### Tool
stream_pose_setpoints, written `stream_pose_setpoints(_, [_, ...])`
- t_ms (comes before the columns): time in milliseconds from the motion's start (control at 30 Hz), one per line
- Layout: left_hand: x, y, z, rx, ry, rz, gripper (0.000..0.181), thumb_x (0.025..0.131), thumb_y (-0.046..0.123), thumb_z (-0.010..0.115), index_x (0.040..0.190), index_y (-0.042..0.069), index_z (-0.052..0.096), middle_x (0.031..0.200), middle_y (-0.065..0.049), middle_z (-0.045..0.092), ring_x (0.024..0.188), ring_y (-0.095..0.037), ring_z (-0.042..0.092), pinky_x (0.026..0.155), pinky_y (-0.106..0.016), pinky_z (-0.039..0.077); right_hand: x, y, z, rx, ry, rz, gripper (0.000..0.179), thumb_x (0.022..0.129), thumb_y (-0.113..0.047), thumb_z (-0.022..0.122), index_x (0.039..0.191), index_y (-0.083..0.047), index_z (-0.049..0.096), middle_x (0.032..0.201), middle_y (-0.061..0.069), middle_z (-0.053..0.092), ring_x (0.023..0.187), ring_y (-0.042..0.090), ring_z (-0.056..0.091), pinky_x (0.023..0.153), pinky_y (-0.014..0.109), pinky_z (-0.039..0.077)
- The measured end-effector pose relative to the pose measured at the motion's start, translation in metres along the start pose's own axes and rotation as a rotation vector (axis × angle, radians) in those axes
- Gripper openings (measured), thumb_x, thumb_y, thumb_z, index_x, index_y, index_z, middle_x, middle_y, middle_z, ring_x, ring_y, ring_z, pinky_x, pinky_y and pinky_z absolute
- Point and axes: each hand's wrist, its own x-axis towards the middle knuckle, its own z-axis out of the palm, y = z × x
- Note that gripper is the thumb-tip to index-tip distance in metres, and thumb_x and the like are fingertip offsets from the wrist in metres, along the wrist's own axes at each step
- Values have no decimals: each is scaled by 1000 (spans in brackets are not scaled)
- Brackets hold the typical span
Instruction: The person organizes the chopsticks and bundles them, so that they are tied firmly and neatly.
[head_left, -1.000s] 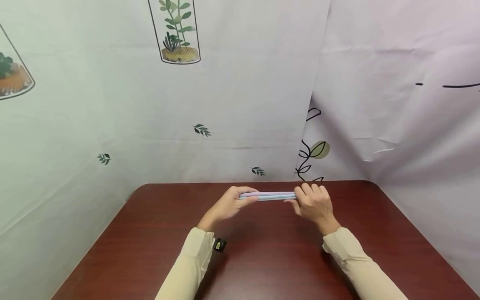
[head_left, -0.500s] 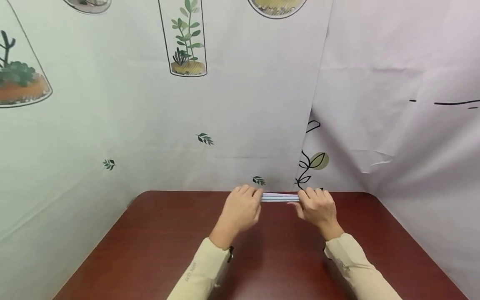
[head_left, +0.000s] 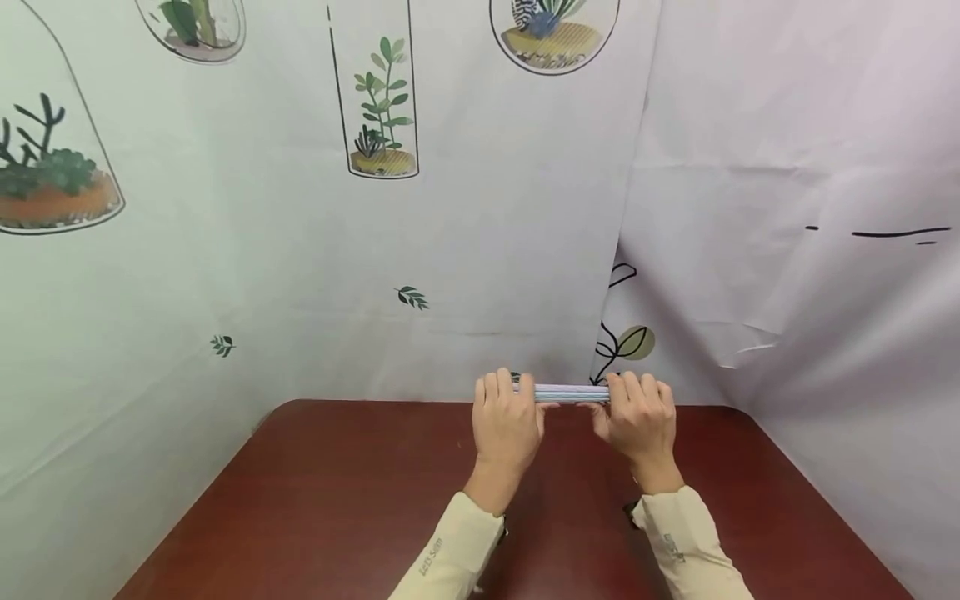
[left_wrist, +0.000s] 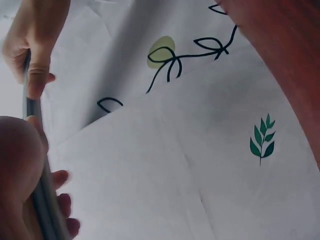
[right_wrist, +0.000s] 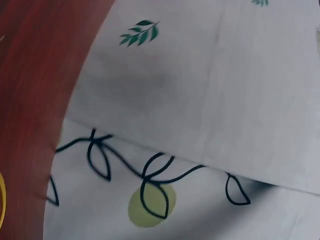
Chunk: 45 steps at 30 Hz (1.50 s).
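Held level above the far edge of the table is a thin layered stack (head_left: 572, 393), lavender on top and pale blue below, seen edge-on; its exact kind cannot be made out. My left hand (head_left: 506, 425) grips its left end, fingers over the top and thumb beneath. At the other end my right hand (head_left: 641, 421) grips it likewise, the two thumbs pointing toward each other. In the left wrist view the stack (left_wrist: 49, 210) looks grey and straight, with the left fingertips curling round its side. The right wrist view shows neither hand nor stack.
A dark red wooden table (head_left: 360, 500) with rounded far corners lies under the hands. Pale printed cloth (head_left: 480, 250) hangs behind it and along both sides, with a fold at the right. Part of a yellow curved shape (right_wrist: 2, 200) shows at the right wrist view's left edge.
My left hand has shifted right and turned, from thumb-on-near-side to fingers-over-top, its grip nearer my right hand. The right hand keeps its grip. The head view has tilted up slightly.
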Motion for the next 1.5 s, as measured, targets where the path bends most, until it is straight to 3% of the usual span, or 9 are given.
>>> stream_pose_setpoints(133, [0, -2, 1, 9, 49, -23, 12, 75, 16, 61, 74, 11, 50, 74, -6, 46, 73, -26, 47, 81, -36, 42, -1, -4, 1, 5, -7, 30, 64, 96, -58, 47, 84, 3, 63, 70, 16, 56, 57, 36, 45, 56, 48, 36])
stream_pose_setpoints(333, [3, -4, 0, -11, 59, -47, 8, 73, 14, 60, 75, 10, 53, 75, -7, 46, 75, -27, 48, 83, -37, 43, 1, -5, 6, 23, 44, 43, 58, 92, -56, 56, 76, -1, 60, 69, 13, 55, 60, 37, 49, 60, 49, 38])
stream_pose_setpoints(533, [0, -1, -2, 23, -21, 3, 17, 70, 19, 67, 80, 10, 57, 79, -6, 51, 79, -25, 50, 86, -36, 42, -2, 5, 4, 67, 5, -37, 50, 93, -47, 55, 69, -3, 53, 60, 9, 44, 48, 31, 38, 45, 44, 28])
stream_pose_setpoints(733, [1, 1, -7, 8, -64, 82, 15, 70, 21, 68, 75, 12, 56, 76, -3, 55, 75, -22, 55, 78, -32, 44, -4, 14, 4, 59, -28, -74, 22, 70, -25, 57, 69, -3, 54, 61, 8, 44, 47, 30, 36, 43, 41, 24])
stream_pose_setpoints(800, [1, 2, -7, 9, -90, 88, 19, 73, 26, 69, 77, 12, 57, 76, -2, 55, 75, -21, 55, 76, -32, 45, -4, 15, 5, 61, -43, -77, 20, 69, -23, 56, 69, -3, 53, 61, 8, 44, 47, 30, 35, 43, 41, 23])
stream_pose_setpoints(1033, [-6, 1, 6, -31, -135, 94, 63, 84, 73, 52, 89, 12, 63, 87, -5, 61, 80, -23, 56, 76, -36, 45, -11, 17, 5, 64, -116, -73, 21, 70, -24, 56, 70, -3, 53, 60, 8, 44, 47, 30, 36, 43, 40, 25])
stream_pose_setpoints(1267, [-11, -2, 17, -40, -44, 52, 50, 83, 61, 59, 85, 12, 64, 81, -5, 58, 74, -23, 54, 74, -36, 45, -11, 11, 2, 134, -165, -36, 36, 81, -38, 62, 72, -4, 57, 62, 7, 51, 49, 27, 41, 44, 37, 27])
stream_pose_setpoints(1400, [-9, 0, 14, -50, -23, 34, 46, 78, 58, 63, 87, 13, 65, 81, -4, 59, 72, -23, 54, 71, -37, 45, -9, 10, 1, 183, -142, -31, 61, 87, -61, 59, 77, -1, 66, 66, 10, 59, 52, 28, 46, 45, 39, 29])
stream_pose_setpoints(1500, [-6, 1, 9, -64, -14, 12, 43, 74, 54, 67, 90, 14, 66, 80, -4, 60, 72, -23, 55, 70, -38, 45, -7, 10, 2, 193, -122, -32, 65, 89, -63, 56, 81, 0, 70, 68, 11, 61, 53, 30, 47, 46, 41, 30])
